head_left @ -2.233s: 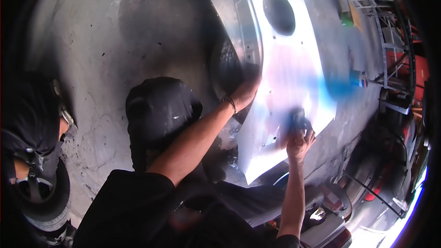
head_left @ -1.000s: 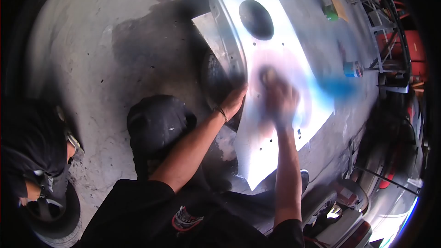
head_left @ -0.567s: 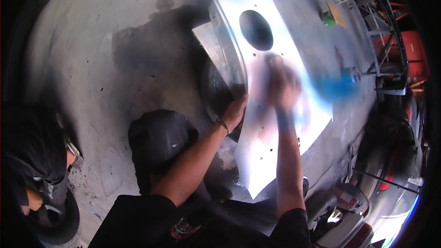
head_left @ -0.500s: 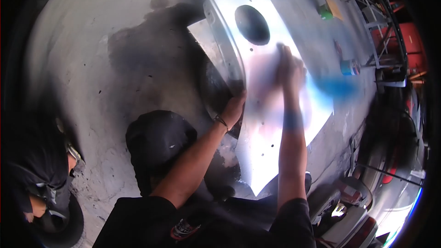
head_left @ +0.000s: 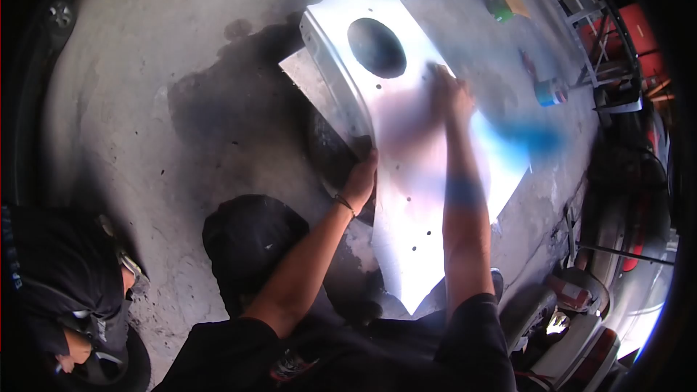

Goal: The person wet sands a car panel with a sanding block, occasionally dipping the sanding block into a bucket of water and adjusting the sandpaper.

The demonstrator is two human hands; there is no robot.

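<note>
A pale, bright metal panel [head_left: 410, 152] with a large oval hole and several small holes lies tilted in front of me, its folded flange along the left side. My left hand [head_left: 360, 183] is closed around that left edge, with most of its fingers hidden. Against the upper right part of the panel's face, my right hand [head_left: 454, 98] presses with its fingers together. Something dark shows by those fingertips, but blur and shadow hide what it is. Beneath the panel is a dark round support [head_left: 330, 141], partly covered.
Another person [head_left: 65, 268] in dark clothes is at the lower left, by a tire [head_left: 138, 363]. A paint can [head_left: 550, 92] and a green container [head_left: 501, 9] stand right of the panel. Metal racks [head_left: 573, 11] and car parts [head_left: 573, 348] line the right side.
The view has shifted, so the panel appears further left and slightly lower. My right hand has slid up the panel, nearer the oval hole's level. My left hand keeps its hold.
</note>
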